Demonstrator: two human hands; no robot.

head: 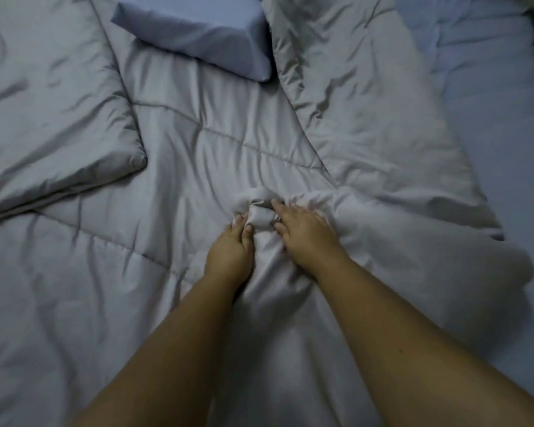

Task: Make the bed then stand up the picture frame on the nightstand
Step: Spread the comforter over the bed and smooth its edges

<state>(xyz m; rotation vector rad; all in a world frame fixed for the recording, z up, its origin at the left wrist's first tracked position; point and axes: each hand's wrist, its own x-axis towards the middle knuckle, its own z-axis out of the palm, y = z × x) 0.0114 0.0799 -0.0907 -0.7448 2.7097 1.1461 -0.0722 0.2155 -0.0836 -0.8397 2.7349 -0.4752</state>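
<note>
Both forearms reach fwd; left hand & right hand clench bunched comforter between fingertips.

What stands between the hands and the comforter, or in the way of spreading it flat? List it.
Nothing stands between them: the left hand and right hand already grip a bunched fold of the comforter. A pillow lies on the comforter toward the far end, and a corner is folded back at left.

One head-worn wide-angle view looks forward and steeply down, close over the bed, with both forearms reaching in from below.
</note>
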